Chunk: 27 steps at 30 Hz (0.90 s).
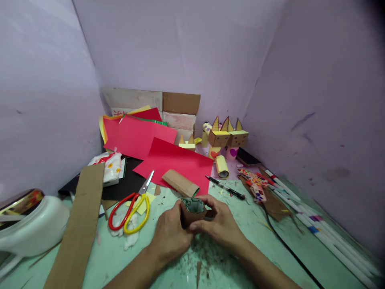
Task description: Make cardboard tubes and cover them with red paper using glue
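Fingers (214, 202) w/ brn open-top tube (191, 217)

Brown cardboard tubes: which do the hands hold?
The open-topped brown cardboard tube between left hand and right hand; the other brown tube lies on red paper.

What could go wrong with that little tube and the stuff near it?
The tube looks like thin card, so it might crumple if the left hand and right hand squeeze hard. The scissors lie near the left hand, so a careless reach could bump them. The brown roll lies on its side just beyond the hands and might get knocked.
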{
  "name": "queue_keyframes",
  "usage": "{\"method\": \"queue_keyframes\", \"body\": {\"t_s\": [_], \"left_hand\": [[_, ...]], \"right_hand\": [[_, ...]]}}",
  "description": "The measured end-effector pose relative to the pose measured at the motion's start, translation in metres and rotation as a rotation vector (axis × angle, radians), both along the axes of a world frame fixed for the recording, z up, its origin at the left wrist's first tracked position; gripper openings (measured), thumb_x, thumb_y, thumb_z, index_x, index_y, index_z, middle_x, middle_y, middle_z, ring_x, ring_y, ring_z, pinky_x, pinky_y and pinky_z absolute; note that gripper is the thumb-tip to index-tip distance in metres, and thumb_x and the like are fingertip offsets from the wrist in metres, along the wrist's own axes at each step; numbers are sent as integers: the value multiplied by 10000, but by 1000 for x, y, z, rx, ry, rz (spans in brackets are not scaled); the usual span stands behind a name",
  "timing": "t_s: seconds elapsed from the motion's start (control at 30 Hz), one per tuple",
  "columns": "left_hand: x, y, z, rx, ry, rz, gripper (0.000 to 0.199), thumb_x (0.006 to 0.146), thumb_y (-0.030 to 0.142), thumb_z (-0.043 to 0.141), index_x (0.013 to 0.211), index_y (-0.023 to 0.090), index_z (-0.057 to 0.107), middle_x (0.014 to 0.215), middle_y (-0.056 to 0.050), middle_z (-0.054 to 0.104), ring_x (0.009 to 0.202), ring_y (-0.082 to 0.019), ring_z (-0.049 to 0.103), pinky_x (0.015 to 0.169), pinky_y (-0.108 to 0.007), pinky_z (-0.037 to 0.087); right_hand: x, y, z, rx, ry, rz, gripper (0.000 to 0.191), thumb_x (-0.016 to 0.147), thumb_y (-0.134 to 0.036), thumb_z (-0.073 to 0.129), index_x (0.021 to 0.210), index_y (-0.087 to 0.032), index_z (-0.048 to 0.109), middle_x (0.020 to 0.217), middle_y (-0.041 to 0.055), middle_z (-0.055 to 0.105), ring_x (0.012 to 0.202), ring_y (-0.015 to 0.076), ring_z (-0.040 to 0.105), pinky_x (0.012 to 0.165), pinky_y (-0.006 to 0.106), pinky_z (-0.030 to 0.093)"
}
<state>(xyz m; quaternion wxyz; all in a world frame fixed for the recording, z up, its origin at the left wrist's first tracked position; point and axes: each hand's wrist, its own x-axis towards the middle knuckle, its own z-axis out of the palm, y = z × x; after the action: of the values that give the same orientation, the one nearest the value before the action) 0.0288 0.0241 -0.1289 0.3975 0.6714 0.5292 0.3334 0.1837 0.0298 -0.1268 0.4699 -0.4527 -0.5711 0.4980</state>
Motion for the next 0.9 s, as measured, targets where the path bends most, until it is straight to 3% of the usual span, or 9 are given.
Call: {"method": "queue_keyframes", "body": {"t_s": [0.23, 0.43, 0.57, 0.63, 0.7, 0.8, 0.9], "left_hand": [[-2, 2, -4, 68, 90, -21, 287, 672, 234, 612, 956, 217, 575, 830, -40, 700, 799, -256, 649, 675, -290, 450], [7, -3, -2, 70, 147, 76, 632, 685, 253, 585, 1277, 216, 365, 1070, -93, 662, 932, -308, 635, 726, -328, 446], [9, -8, 1, 46, 114, 98, 595, 670, 274, 618, 1225, 205, 413, 985, -81, 687, 887, -302, 649, 703, -325, 457], [2, -5, 8, 47, -25, 169, 587, 651, 328, 659, 1177, 186, 443, 910, -69, 694, 823, -280, 657, 678, -319, 472], [-12, 3, 20, 89, -250, 334, 546, 646, 376, 673, 1111, 168, 479, 867, -56, 685, 772, -247, 651, 658, -307, 480], [-38, 21, 39, 213, -624, 606, 385, 621, 336, 702, 930, 178, 534, 703, 30, 617, 595, -137, 573, 538, -229, 425], [-57, 38, 49, 200, -917, 716, 311, 559, 281, 710, 783, 201, 509, 530, 109, 458, 419, -60, 380, 427, -191, 310]], "right_hand": [[-1, 1, -4, -8, 3, -37, 380, 473, -211, 829, 778, -195, 603, 740, -8, 676, 688, 186, 643, 624, 291, 522], [-5, 1, -4, -48, 10, -73, 463, 463, -224, 827, 862, -208, 591, 843, 9, 676, 752, 211, 657, 679, 327, 542], [-4, 0, -4, -43, 20, -65, 502, 428, -269, 841, 854, -209, 583, 852, 20, 659, 767, 229, 656, 689, 341, 547], [4, 4, -3, 39, 6, -93, 442, 517, -373, 798, 871, -203, 594, 853, 43, 658, 784, 235, 648, 706, 351, 541], [16, 13, -2, 125, -61, -221, 365, 672, -466, 671, 904, -193, 598, 869, 74, 661, 805, 235, 638, 720, 361, 530], [32, 32, 2, 138, -349, -394, 343, 772, -465, 532, 946, -176, 588, 927, 112, 670, 844, 242, 633, 720, 363, 512], [33, 49, 9, 118, -602, -332, 368, 760, -458, 519, 947, -154, 608, 945, 131, 685, 859, 254, 636, 737, 367, 491]]}}
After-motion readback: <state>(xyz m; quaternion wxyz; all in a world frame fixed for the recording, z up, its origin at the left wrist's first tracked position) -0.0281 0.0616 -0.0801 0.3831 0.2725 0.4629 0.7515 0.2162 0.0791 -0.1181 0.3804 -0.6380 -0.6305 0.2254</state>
